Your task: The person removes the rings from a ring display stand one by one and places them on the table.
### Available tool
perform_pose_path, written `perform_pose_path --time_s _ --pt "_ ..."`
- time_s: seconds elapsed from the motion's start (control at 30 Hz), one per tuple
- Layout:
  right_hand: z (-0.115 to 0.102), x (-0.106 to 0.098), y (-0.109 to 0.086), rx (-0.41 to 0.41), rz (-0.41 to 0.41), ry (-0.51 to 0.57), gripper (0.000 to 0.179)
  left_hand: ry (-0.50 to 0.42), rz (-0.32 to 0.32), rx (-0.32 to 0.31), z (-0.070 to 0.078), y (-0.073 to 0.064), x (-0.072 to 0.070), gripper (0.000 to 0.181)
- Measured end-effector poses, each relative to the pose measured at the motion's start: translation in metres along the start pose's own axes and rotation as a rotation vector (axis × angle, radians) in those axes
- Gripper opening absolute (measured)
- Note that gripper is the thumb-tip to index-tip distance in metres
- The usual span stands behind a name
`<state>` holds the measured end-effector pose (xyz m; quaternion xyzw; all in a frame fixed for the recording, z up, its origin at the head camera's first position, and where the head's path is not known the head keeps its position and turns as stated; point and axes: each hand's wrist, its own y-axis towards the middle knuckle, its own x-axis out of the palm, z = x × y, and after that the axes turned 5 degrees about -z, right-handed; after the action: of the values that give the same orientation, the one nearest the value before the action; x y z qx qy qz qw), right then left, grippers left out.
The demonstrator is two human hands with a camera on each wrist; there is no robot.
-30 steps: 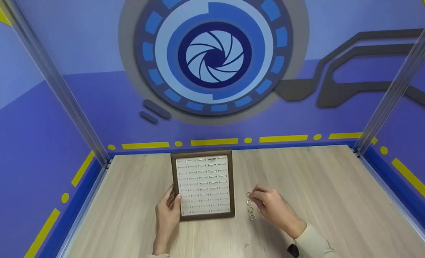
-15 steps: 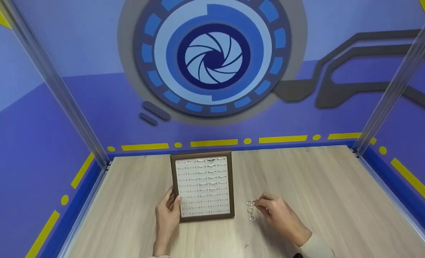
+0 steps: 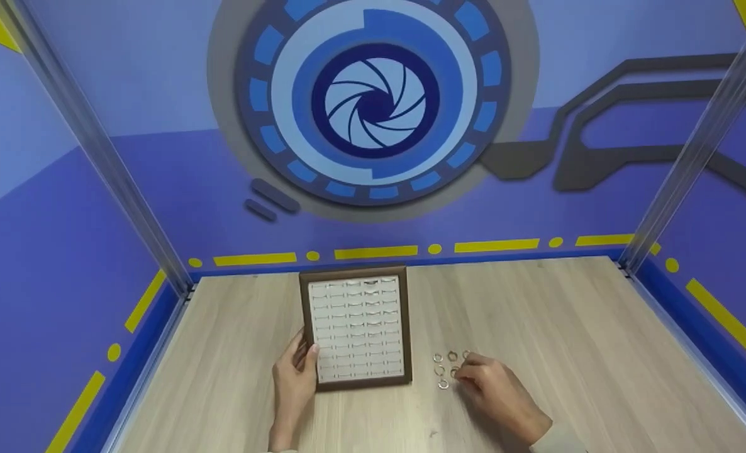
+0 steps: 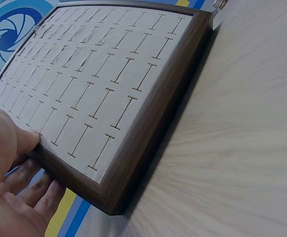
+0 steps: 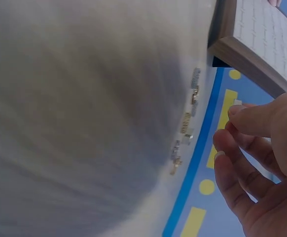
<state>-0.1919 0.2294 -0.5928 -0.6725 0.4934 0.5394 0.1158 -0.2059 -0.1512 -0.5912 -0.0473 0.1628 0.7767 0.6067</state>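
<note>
My left hand (image 3: 296,365) grips the left side of a brown-framed ring display board (image 3: 358,381), thumb on the front edge and fingers behind it. The board leans back, its white pad (image 4: 99,64) cut with rows of slots. Rings sit in several slots toward the top. To the right of the board my right hand (image 3: 502,390) hovers low over the table. Its thumb and forefinger (image 5: 247,118) pinch together on a small ring, mostly hidden by the fingertips. Several loose rings, one silver (image 3: 438,357) and one gold-coloured (image 3: 452,356) among them, lie in short rows beside these fingers.
The wooden tabletop (image 3: 555,327) is bounded by a blue back panel (image 3: 473,214) and side panels. Transparent posts (image 3: 681,157) stand at the back corners.
My right hand has moved right and toward me, taking a ring from the far end of the left row and uncovering other rings. The left hand and board hold nearly still.
</note>
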Motion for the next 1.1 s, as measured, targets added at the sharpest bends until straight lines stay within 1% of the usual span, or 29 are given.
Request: perform_pose_path --time_s 0.13,0.43,0.63,0.87,0.97,1.1 --pt "0.0024 0.0026 -0.0038 0.034 -0.012 -0.009 0.018 0.001 -0.006 -0.011 -0.0001 -0.0005 -0.0003 0.051" --pt "0.0045 0.0057 -0.0064 0.065 -0.036 -0.061 0.018 -0.016 -0.004 -0.021 -0.0016 0.0016 -0.0002 0.052" --pt "0.004 0.0047 -0.0051 0.092 -0.084 -0.08 0.016 -0.012 0.004 -0.013 -0.002 0.0012 -0.0001 0.052" --pt "0.0033 0.0048 -0.0048 0.156 -0.141 -0.094 0.012 -0.013 0.008 0.015 -0.0027 0.0002 0.0003 0.05" --pt "0.0038 0.0047 -0.0044 0.152 -0.141 -0.095 0.012 -0.015 0.001 0.002 -0.0027 0.0006 -0.0003 0.051" --pt "0.0061 0.0047 -0.0045 0.122 -0.13 -0.085 0.013 -0.016 -0.008 -0.002 -0.0022 0.0006 -0.0006 0.051"
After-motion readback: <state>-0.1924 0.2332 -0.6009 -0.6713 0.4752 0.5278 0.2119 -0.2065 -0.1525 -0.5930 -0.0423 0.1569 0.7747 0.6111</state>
